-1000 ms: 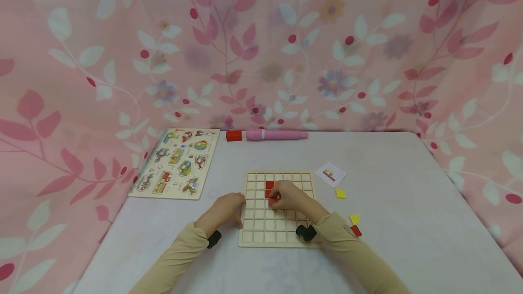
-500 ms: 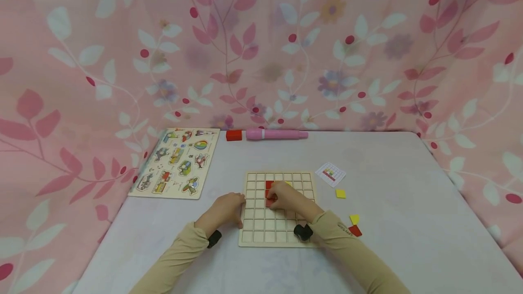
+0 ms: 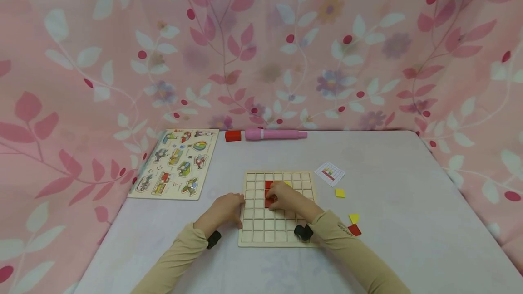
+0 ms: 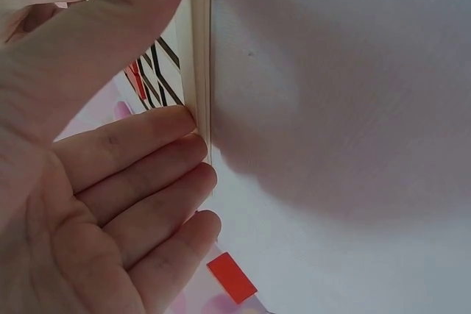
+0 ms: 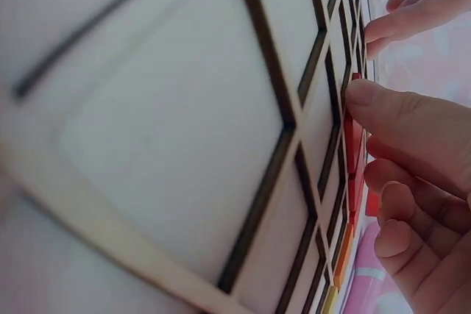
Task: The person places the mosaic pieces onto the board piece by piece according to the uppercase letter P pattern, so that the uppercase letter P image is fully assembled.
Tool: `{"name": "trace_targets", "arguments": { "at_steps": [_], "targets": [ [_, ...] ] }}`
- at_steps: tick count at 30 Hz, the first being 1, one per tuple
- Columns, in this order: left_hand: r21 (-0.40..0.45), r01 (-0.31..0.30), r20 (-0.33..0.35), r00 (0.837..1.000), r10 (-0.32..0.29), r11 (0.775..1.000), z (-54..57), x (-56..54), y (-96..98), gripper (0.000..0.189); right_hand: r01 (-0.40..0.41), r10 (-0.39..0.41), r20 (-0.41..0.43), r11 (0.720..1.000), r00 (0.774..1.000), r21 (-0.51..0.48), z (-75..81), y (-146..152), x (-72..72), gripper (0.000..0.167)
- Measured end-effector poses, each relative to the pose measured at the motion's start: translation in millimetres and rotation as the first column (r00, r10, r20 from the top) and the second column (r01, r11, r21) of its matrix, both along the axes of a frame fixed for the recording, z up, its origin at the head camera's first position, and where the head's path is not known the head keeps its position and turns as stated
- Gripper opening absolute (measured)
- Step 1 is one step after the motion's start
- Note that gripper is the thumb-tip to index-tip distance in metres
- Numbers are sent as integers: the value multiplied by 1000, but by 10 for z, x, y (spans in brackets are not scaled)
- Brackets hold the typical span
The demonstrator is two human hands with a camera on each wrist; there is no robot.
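A wooden grid board (image 3: 258, 237) lies on the table with a short column of red tiles set in its cells. My right hand (image 3: 289, 199) reaches over it, thumb and curled fingers at the lowest red tile (image 3: 268, 203). In the right wrist view the thumb touches a red tile (image 5: 352, 134) that lies about level in its cell; an orange tile (image 5: 343, 255) sits farther along. A yellow piece (image 3: 288, 183) shows partly behind the hand. My left hand (image 3: 222, 208) rests against the board's left edge, its fingers nearly straight in the left wrist view.
Right of the board lie a printed pattern card (image 3: 330, 173), a yellow tile (image 3: 340, 193), a yellow piece (image 3: 354, 218) and a red tile (image 3: 354, 230). A picture puzzle board (image 3: 175, 164) lies at left. A red block (image 3: 233, 136) and pink microphone-like toy (image 3: 275, 134) stand behind.
The red tile in my right hand has gone from tilted to flat in its cell below the other red ones. The right hand has shifted slightly left; the left hand holds its place.
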State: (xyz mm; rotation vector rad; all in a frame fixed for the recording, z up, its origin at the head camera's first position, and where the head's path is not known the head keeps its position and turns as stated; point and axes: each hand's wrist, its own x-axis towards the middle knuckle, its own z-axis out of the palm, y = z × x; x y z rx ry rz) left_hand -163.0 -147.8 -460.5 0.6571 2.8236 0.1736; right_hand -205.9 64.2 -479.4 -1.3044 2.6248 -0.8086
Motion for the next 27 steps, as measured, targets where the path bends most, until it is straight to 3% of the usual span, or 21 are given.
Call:
{"name": "trace_targets", "arguments": {
  "at_steps": [6, 11, 17, 22, 27],
  "targets": [
    [3, -10, 27, 1000, 10, 1000, 8, 17, -4, 67, 7, -8, -11, 999, 1000, -37, 78, 58, 27, 25],
    [6, 7, 7, 1000, -7, 1000, 12, 8, -13, 65, 59, -60, -13, 997, 998, -43, 290, 201, 51, 25],
    [5, 6, 7, 1000, -6, 1000, 16, 7, -51, 65, 88, -89, -90, 996, 992, -21, 526, 439, 108, 23],
    [21, 2, 20, 1000, -3, 1000, -3, 46, -92, 66, 96, -99, -143, 995, 985, -27, 593, 687, 176, 22],
    [64, 18, 4, 1000, -18, 998, -22, 16, -59, 64, 146, -152, -187, 988, 970, -48, 664, 1033, 211, 22]
  ]
}}
